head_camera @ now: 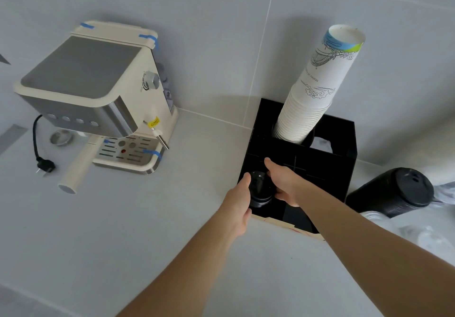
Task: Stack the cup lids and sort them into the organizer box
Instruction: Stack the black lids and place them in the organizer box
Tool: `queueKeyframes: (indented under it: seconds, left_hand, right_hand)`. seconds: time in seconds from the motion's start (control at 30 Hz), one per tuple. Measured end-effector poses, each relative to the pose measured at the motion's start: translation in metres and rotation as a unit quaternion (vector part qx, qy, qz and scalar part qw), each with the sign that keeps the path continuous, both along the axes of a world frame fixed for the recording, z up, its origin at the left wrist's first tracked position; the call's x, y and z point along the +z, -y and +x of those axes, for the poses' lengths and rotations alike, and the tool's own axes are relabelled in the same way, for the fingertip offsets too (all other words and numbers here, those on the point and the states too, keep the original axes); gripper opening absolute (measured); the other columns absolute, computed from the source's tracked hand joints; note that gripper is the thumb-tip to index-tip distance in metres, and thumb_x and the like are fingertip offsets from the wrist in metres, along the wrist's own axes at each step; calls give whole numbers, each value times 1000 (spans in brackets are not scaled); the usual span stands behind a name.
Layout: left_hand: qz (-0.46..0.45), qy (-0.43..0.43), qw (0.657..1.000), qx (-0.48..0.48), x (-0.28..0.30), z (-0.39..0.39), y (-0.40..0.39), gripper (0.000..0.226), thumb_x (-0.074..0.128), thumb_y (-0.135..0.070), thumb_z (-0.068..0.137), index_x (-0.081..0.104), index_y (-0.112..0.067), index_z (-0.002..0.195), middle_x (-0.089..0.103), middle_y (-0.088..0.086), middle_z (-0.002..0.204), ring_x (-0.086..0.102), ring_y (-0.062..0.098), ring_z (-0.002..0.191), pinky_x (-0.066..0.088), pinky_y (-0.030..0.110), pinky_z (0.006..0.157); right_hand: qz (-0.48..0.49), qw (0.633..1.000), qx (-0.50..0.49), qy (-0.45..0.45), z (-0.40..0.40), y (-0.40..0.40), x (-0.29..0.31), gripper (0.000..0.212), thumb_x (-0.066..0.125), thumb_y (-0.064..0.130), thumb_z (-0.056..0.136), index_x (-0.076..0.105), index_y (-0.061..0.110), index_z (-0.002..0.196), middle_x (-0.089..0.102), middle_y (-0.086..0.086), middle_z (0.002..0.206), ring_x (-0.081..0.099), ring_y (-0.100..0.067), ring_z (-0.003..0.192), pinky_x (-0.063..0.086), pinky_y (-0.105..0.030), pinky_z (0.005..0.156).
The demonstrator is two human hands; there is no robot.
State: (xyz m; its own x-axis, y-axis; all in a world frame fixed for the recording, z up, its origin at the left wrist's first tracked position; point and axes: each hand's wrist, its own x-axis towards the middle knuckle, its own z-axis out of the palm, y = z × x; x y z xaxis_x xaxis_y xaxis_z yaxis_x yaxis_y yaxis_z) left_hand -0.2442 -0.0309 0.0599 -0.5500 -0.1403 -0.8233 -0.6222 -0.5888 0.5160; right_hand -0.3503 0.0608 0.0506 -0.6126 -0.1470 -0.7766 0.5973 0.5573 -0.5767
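Both hands, left hand and right hand, grip a short stack of black plastic cup lids over the near-left compartment of a black square organizer box; tall white paper cup stack stands in its rear compartment; cream espresso machine sits well left.

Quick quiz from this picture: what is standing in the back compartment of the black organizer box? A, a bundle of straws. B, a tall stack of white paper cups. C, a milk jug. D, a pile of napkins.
B: a tall stack of white paper cups rises out of the back of the organizer box, while both hands hold black lids at its front.
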Motion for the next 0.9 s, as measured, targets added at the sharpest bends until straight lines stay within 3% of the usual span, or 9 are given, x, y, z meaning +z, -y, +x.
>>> queueKeyframes:
  seconds: [0.23, 0.43, 0.6, 0.77, 0.9]
  left_hand:
    - [8, 18, 1000, -18, 10, -17, 2, 73, 44, -61, 90, 30, -23, 150, 27, 3, 160, 26, 23, 147, 27, 40, 118]
    - [-2, 43, 999, -28, 13, -25, 1, 72, 41, -63, 91, 34, -20, 148, 34, 5, 156, 32, 24, 144, 26, 40, 118]
    - [-17, 33, 999, -36, 17, -21, 0, 77, 41, -68, 86, 32, -25, 150, 31, 3, 158, 29, 23, 145, 27, 40, 119]
    - [-13, 27, 999, -21, 14, -16, 4, 83, 45, -72, 80, 37, -24, 147, 37, 5, 155, 34, 23, 143, 33, 39, 115]
    - [-1, 15, 1000, -3, 19, -8, 9, 77, 48, -63, 87, 37, -16, 147, 37, 10, 154, 36, 26, 141, 35, 39, 113]
  right_hand:
    - [-13, 999, -17, 26, 2, 2, 0, 73, 35, 60, 98, 28, 16, 155, 33, -5, 161, 30, -26, 148, 24, -46, 120]
    - [-10, 998, -5, 56, 1, 3, 2, 75, 33, 63, 96, 26, 18, 156, 28, -5, 163, 27, -25, 150, 21, -45, 123]
    - [-14, 997, 20, 72, 2, 2, 12, 75, 34, 62, 97, 29, 12, 153, 36, -7, 159, 35, -23, 145, 28, -38, 117]
    - [-27, 997, 19, 75, 4, -1, 18, 78, 33, 63, 97, 24, 11, 155, 30, -7, 162, 28, -22, 149, 24, -39, 120]
    - [-47, 997, 1, 64, 7, -4, 25, 75, 35, 58, 99, 26, 8, 154, 32, -8, 161, 30, -23, 148, 26, -38, 119]
